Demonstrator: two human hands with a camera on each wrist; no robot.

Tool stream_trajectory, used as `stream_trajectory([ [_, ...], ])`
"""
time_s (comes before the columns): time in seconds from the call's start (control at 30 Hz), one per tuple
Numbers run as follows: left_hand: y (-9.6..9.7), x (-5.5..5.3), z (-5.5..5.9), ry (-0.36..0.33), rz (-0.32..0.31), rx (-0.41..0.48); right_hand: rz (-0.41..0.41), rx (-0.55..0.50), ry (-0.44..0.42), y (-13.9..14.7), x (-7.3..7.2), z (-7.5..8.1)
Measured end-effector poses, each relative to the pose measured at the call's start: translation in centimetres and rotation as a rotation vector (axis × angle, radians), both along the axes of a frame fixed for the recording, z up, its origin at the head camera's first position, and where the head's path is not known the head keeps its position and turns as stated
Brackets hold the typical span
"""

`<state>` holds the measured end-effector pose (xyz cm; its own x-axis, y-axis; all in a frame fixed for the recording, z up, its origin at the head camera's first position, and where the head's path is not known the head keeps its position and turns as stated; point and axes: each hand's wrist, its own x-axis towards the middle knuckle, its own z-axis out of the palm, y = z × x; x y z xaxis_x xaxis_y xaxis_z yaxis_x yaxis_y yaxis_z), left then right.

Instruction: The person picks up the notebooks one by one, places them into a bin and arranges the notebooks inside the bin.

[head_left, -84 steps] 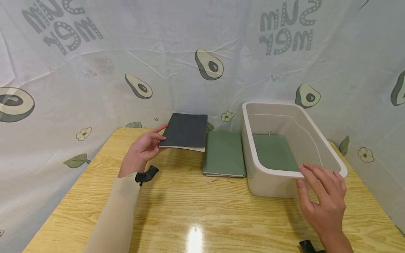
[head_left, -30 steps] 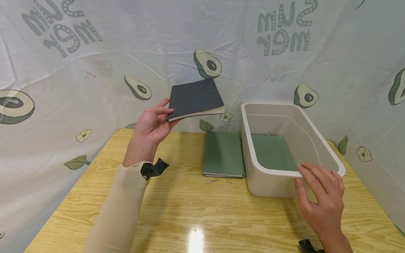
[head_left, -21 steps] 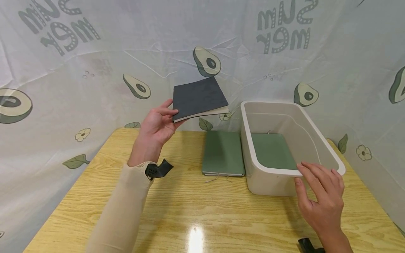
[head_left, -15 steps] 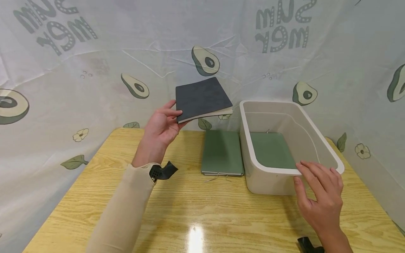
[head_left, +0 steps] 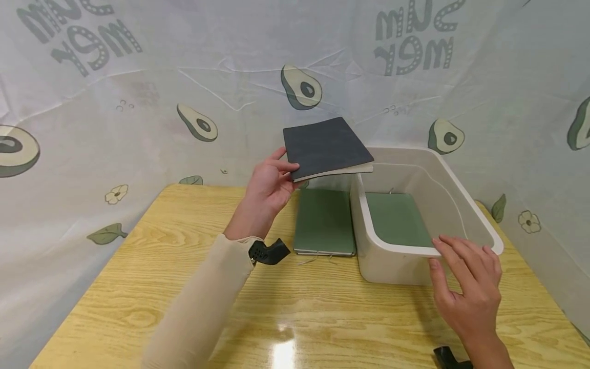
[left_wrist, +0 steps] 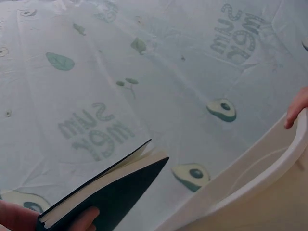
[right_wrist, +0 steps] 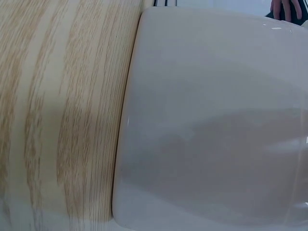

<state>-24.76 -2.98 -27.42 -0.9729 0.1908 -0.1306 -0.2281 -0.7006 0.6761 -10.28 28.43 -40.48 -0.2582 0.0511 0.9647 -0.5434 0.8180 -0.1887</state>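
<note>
In the head view my left hand (head_left: 269, 185) grips a dark notebook (head_left: 327, 146) by its left edge, thumb and fingers on opposite covers. The notebook is raised and tilted, its right corner in front of the bin's far left rim. In the left wrist view the notebook's (left_wrist: 120, 187) pages part slightly. My right hand (head_left: 472, 287) holds the front rim of a pale plastic bin (head_left: 392, 269), fingers over the edge and thumb outside. A green notebook (head_left: 398, 220) lies inside the bin. More green notebooks (head_left: 324, 223) lie stacked just left of it.
The bin stands on a wooden table (head_left: 152, 287), near a hanging cloth (head_left: 239, 56) printed with avocados. Thin cords (head_left: 308, 260) stick out from the green stack's front edge. The right wrist view shows mostly the bin's outer wall (right_wrist: 202, 115) and wood grain.
My left hand has lifted the dark notebook from left of the green stack and carried it rightward, up to the bin's left side. The right hand has stayed on the rim.
</note>
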Motion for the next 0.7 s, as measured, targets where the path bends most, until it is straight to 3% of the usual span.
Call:
stream_trajectory([
  [0.5,7.0,0.0,-0.1,-0.005,-0.052,0.004,0.004,0.004,-0.005,0.4,-0.3,-0.3],
  [0.7,9.5,0.3,-0.3,-0.022,-0.044,0.004,-0.007,0.011,-0.020,0.8,-0.4,-0.5],
])
